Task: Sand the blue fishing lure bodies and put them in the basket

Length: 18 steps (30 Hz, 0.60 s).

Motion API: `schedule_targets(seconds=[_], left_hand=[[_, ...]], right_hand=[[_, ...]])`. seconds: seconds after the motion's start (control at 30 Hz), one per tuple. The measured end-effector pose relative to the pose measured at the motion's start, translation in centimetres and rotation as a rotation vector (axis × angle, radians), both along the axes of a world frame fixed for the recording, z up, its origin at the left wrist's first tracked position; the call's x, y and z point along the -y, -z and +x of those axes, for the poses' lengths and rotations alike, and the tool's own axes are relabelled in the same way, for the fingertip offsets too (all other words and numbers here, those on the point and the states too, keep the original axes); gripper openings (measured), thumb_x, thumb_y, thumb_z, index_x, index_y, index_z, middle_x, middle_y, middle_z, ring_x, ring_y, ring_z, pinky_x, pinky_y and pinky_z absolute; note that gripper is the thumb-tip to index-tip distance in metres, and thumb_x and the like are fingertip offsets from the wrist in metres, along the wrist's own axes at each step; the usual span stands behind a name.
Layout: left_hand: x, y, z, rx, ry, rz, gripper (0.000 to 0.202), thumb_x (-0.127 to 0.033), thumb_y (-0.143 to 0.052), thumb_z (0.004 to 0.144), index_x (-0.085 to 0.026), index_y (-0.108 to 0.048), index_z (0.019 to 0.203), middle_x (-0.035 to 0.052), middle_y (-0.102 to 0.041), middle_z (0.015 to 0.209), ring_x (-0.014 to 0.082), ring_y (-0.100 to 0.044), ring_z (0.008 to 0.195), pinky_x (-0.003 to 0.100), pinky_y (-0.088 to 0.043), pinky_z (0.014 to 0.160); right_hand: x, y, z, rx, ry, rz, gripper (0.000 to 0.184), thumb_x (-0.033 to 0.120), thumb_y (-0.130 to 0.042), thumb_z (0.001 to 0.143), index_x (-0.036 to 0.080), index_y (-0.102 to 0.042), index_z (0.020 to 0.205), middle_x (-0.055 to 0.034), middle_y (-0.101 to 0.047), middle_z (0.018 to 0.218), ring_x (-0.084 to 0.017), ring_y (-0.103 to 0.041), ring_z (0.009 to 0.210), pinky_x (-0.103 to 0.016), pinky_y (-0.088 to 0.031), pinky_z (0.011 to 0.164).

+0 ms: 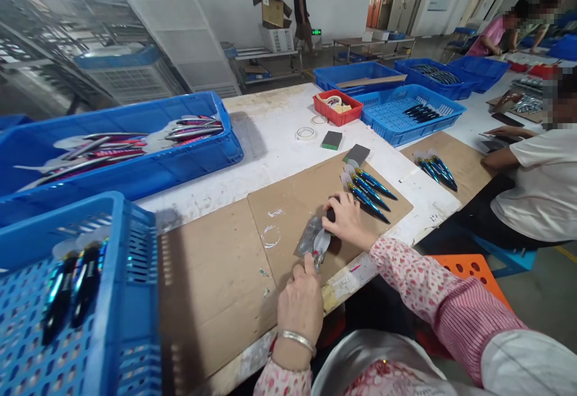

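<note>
Pink-patterned sleeves [417,273], silver bracelet [296,341]

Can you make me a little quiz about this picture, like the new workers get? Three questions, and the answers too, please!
1. How many blue fish-shaped pieces lie on the cardboard beside the camera wearer's right hand?

2. Fill in: the bracelet is on the camera wearer's ____ wrist.

3. True or false: the small bin closest to the loose white rings is green.

Key:
1. Three.
2. Left.
3. False; it's a red bin.
</note>
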<state>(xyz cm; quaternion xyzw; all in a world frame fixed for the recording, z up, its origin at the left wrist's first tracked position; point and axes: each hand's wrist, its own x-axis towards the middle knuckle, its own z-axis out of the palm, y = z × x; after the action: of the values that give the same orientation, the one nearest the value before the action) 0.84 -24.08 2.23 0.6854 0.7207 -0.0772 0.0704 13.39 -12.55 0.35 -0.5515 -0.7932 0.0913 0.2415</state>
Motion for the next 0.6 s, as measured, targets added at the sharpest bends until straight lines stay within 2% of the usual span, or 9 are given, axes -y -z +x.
schedule_targets(seconds=[0.1,0.17,0.33,0.5,0.6], left_hand=[[-0.1,-0.2,0.0,-0.016,-0.006,-0.034,0.046,-0.013,-0.034,0.093,-0.015,-0.045,0.138,0.0118,-0.065,0.098,0.0216,-0.070,0.080,0.030,-0.054,0.065],[-0.2,-0.3,0.0,0.000,-0.009,-0.047,0.046,-0.016,-0.033,0.095,-0.016,-0.045,0.139,0.0120,-0.066,0.099,0.0210,-0.070,0.082,0.029,-0.054,0.068],[-0.2,-0.2,-0.1,0.034,-0.032,-0.036,0.044,-0.023,-0.035,0.096,-0.015,-0.045,0.138,0.0120,-0.066,0.099,0.0217,-0.070,0.084,0.029,-0.053,0.068],[0.0,0.1,-0.1,0.019,-0.014,-0.029,0.043,-0.019,-0.035,0.095,-0.014,-0.044,0.137,0.0128,-0.065,0.102,0.0206,-0.069,0.084,0.029,-0.053,0.066],[0.2,-0.3,-0.4,0.003,0.023,0.007,0.042,-0.019,-0.034,0.095,-0.013,-0.045,0.136,0.0112,-0.065,0.095,0.0202,-0.069,0.083,0.029,-0.053,0.066]], right_hand=[[0.7,-0.1,0.1,0.007,-0.083,0.019,0.018,0.028,-0.064,0.078,0.023,-0.060,0.094,-0.0073,-0.050,0.117,-0.027,-0.043,0.110,-0.043,-0.036,0.092],[0.9,0.0,0.2,-0.006,-0.135,0.011,0.017,0.028,-0.064,0.078,0.023,-0.060,0.094,-0.0066,-0.050,0.116,-0.026,-0.043,0.110,-0.041,-0.035,0.093],[-0.2,0.0,0.1,0.011,-0.022,-0.015,0.016,0.030,-0.064,0.079,0.022,-0.061,0.093,-0.0080,-0.050,0.117,-0.028,-0.042,0.111,-0.041,-0.037,0.089],[1.3,0.3,-0.9,-0.046,-0.105,-0.045,0.018,0.031,-0.064,0.079,0.024,-0.060,0.095,-0.0063,-0.051,0.114,-0.026,-0.045,0.108,-0.041,-0.036,0.091],[0.0,0.3,-0.5,-0.056,-0.063,-0.046,0.017,0.031,-0.065,0.078,0.023,-0.061,0.093,-0.0063,-0.051,0.112,-0.026,-0.044,0.107,-0.041,-0.037,0.089]])
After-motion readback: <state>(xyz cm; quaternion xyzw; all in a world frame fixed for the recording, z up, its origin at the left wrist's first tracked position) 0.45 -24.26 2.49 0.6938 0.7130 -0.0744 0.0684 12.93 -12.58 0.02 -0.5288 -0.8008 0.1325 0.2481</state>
